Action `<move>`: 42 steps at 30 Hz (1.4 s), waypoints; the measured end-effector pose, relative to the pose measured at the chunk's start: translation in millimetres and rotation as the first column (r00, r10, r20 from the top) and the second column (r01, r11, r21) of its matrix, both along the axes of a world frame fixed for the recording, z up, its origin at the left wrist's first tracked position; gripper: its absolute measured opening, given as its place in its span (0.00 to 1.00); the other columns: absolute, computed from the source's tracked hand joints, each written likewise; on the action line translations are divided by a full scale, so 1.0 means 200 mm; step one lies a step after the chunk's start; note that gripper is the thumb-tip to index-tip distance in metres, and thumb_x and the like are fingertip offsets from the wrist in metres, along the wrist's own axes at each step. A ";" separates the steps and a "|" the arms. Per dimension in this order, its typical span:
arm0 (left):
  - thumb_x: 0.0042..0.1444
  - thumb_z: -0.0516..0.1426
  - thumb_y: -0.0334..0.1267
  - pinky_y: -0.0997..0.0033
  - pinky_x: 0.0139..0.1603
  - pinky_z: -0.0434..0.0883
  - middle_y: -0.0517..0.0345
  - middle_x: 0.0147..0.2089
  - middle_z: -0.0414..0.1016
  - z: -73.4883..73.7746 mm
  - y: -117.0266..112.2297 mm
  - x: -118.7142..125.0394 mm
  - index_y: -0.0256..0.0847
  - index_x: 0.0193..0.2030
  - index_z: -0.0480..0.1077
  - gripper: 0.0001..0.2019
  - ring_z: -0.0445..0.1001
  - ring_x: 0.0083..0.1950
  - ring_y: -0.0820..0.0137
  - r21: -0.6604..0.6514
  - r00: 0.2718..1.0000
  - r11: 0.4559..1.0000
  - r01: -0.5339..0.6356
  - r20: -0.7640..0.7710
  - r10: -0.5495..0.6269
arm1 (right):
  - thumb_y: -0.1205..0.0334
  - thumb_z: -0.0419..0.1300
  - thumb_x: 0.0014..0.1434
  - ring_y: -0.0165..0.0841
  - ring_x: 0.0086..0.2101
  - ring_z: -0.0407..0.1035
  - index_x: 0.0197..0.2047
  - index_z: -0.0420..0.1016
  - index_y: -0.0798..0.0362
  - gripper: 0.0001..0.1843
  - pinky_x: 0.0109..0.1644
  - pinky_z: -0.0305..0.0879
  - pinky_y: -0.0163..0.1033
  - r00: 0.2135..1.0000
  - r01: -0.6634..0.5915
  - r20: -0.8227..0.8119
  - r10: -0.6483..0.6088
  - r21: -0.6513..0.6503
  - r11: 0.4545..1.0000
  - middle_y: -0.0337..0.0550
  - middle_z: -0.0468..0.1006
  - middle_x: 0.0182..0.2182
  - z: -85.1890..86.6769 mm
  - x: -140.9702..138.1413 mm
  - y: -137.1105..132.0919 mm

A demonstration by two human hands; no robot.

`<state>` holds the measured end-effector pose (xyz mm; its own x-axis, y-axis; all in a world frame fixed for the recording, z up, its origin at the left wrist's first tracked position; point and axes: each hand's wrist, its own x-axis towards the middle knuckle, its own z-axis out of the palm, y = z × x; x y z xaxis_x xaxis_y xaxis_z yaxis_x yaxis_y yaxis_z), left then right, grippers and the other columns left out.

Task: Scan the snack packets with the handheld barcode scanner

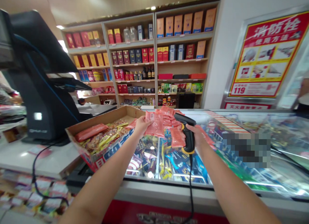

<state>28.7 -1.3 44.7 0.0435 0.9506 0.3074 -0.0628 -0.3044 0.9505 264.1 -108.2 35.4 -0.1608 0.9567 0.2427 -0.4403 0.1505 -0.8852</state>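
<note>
Poster (269,58) w/ "消防栓", no. "119"

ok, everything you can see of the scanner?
The scanner is a black, pistol-shaped unit, apparently hard plastic, with yellow-orange trim near the trigger area and at the handle's base. The right hand grips its handle, which stands roughly upright above the glass-topped case. Its head points left, toward the pink packet in the left hand, without touching it. A black cable hangs from the base. Trigger position is unclear.
</note>
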 end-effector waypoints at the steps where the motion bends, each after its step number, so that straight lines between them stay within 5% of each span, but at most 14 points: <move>1: 0.34 0.68 0.42 0.70 0.33 0.73 0.57 0.30 0.77 -0.07 0.01 0.02 0.36 0.35 0.69 0.22 0.75 0.29 0.69 0.025 0.999 0.999 -0.037 0.001 0.037 | 0.48 0.67 0.44 0.27 0.14 0.62 0.30 0.74 0.55 0.18 0.14 0.59 0.30 1.000 0.019 0.023 -0.019 0.007 1.000 0.37 0.71 0.15 0.00 -0.01 0.00; 3: 0.35 0.68 0.41 0.71 0.32 0.72 0.57 0.30 0.77 -0.16 0.02 0.05 0.36 0.37 0.69 0.22 0.76 0.29 0.69 0.076 0.996 0.994 -0.081 -0.039 0.085 | 0.50 0.67 0.45 0.27 0.14 0.63 0.30 0.74 0.56 0.17 0.14 0.58 0.30 0.994 0.066 0.085 -0.068 0.022 0.998 0.39 0.71 0.14 0.00 -0.03 0.00; 6: 0.37 0.68 0.38 0.72 0.33 0.71 0.59 0.29 0.78 -0.21 0.00 0.06 0.38 0.41 0.69 0.23 0.77 0.31 0.68 0.139 0.979 0.987 -0.083 -0.171 0.107 | 0.55 0.67 0.46 0.28 0.13 0.64 0.31 0.75 0.55 0.13 0.14 0.60 0.32 0.974 0.131 0.182 -0.136 0.035 0.991 0.37 0.72 0.15 -0.02 -0.05 0.01; 13: 0.43 0.65 0.38 0.72 0.36 0.70 0.56 0.35 0.80 -0.20 -0.06 0.06 0.40 0.45 0.69 0.20 0.78 0.35 0.66 0.289 0.927 0.953 -0.095 -0.324 0.191 | 0.57 0.64 0.52 0.31 0.14 0.66 0.30 0.75 0.54 0.08 0.16 0.62 0.34 0.943 0.018 0.328 -0.050 0.101 0.995 0.40 0.74 0.15 -0.07 -0.07 0.04; 26: 0.43 0.65 0.38 0.71 0.36 0.70 0.57 0.34 0.79 -0.21 -0.06 0.06 0.40 0.44 0.69 0.20 0.78 0.34 0.66 0.277 0.929 0.956 -0.098 -0.319 0.188 | 0.57 0.64 0.51 0.31 0.13 0.65 0.27 0.73 0.55 0.10 0.16 0.60 0.33 0.935 -0.003 0.355 -0.028 0.086 0.996 0.41 0.74 0.14 -0.07 -0.09 0.03; 32: 0.42 0.65 0.37 0.72 0.35 0.70 0.58 0.32 0.79 -0.22 -0.04 0.06 0.39 0.43 0.69 0.20 0.77 0.33 0.67 0.215 0.954 0.970 -0.114 -0.249 0.167 | 0.57 0.65 0.50 0.29 0.15 0.64 0.31 0.73 0.52 0.09 0.15 0.59 0.33 0.979 0.127 0.149 -0.136 0.072 0.989 0.38 0.72 0.16 -0.04 -0.06 0.01; 38: 0.34 0.69 0.44 0.71 0.31 0.72 0.57 0.30 0.77 -0.26 -0.03 0.10 0.36 0.38 0.70 0.24 0.76 0.30 0.68 0.018 0.994 0.994 -0.111 0.006 0.111 | 0.45 0.61 0.50 0.28 0.16 0.58 0.34 0.70 0.50 0.17 0.16 0.60 0.34 0.993 0.011 -0.115 -0.007 0.036 0.999 0.34 0.64 0.18 0.00 0.10 0.01; 42: 0.31 0.70 0.43 0.68 0.30 0.73 0.57 0.28 0.76 -0.24 -0.08 0.23 0.36 0.34 0.70 0.23 0.75 0.26 0.68 -0.152 0.978 0.984 0.090 0.198 -0.059 | 0.47 0.62 0.49 0.25 0.17 0.54 0.34 0.69 0.49 0.16 0.16 0.60 0.32 0.969 0.042 -0.246 -0.015 0.102 0.994 0.36 0.67 0.25 0.02 0.17 0.01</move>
<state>75.1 -16.8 -4.2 0.0710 0.9843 0.1613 -0.2658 -0.1372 0.9542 297.6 -106.9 39.1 -0.0569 0.9267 0.3714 -0.6355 0.2533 -0.7294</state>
